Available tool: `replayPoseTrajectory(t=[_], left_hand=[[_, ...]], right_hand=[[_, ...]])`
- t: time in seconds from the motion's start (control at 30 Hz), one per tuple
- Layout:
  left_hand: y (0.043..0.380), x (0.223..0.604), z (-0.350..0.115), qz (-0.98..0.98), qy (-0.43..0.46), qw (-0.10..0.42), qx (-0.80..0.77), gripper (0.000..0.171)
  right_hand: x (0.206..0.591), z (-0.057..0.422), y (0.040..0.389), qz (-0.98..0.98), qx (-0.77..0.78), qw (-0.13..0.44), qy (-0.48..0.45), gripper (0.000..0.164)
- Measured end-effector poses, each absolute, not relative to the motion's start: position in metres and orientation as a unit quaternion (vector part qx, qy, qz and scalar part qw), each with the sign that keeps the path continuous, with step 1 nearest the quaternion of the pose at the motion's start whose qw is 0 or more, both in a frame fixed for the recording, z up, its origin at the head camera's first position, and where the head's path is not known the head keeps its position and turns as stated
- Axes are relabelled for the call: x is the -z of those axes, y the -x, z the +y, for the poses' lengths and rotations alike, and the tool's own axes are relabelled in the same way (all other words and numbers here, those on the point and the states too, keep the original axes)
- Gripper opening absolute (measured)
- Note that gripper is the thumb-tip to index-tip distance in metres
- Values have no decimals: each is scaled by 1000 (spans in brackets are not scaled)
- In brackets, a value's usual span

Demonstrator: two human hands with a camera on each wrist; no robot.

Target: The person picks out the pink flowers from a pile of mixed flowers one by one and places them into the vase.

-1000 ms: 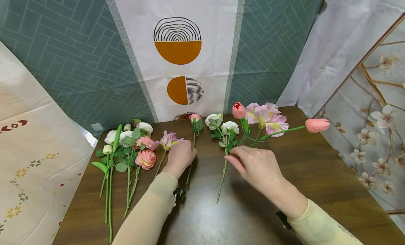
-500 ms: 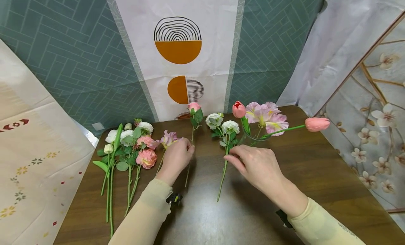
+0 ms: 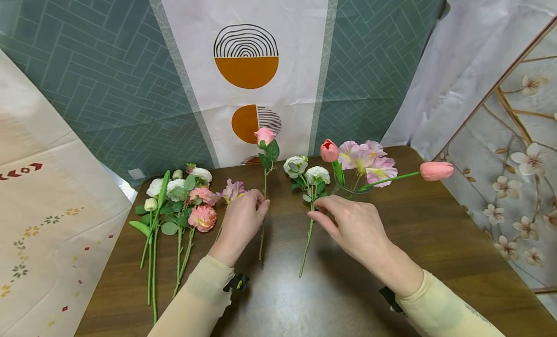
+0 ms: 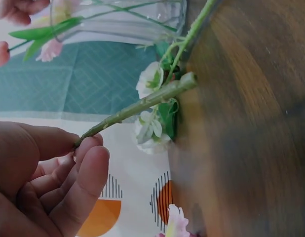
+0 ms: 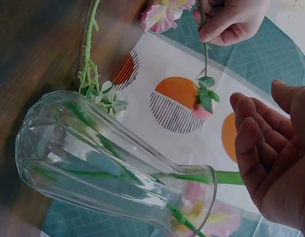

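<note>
White tulips (image 3: 150, 204) and round pink flowers (image 3: 202, 218) lie at the left of the brown surface (image 3: 278, 305). Next is a light purple flower (image 3: 232, 190), then my left grip (image 3: 241, 226), pinching the stem (image 4: 140, 105) of a pink rose (image 3: 264, 136) up off the surface. Then some white flowers (image 3: 317, 175) lie near my right grip (image 3: 352, 228), which is loose and holds nothing. Behind it, a glass vase (image 5: 108, 143) holds pink tulips (image 3: 436, 171).

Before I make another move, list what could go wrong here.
The pink rose could twist or slip, since the left grip only pinches its thin stem. The right grip, close to the glass vase, might bump it. The pink tulip leaning far out to the right could get knocked by a passing arm.
</note>
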State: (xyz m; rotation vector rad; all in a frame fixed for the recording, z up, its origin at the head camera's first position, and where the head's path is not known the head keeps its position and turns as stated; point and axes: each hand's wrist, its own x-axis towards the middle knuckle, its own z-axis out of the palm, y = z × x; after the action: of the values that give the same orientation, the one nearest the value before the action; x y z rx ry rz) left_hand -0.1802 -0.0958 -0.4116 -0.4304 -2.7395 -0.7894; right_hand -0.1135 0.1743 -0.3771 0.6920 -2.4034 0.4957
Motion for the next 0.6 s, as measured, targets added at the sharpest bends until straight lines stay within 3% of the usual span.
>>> replayPoseTrajectory(t=[0.6], left_hand=[[147, 396, -92, -927, 178, 176, 279, 17]], right_hand=[[365, 164, 115, -888, -245, 288, -261, 27]])
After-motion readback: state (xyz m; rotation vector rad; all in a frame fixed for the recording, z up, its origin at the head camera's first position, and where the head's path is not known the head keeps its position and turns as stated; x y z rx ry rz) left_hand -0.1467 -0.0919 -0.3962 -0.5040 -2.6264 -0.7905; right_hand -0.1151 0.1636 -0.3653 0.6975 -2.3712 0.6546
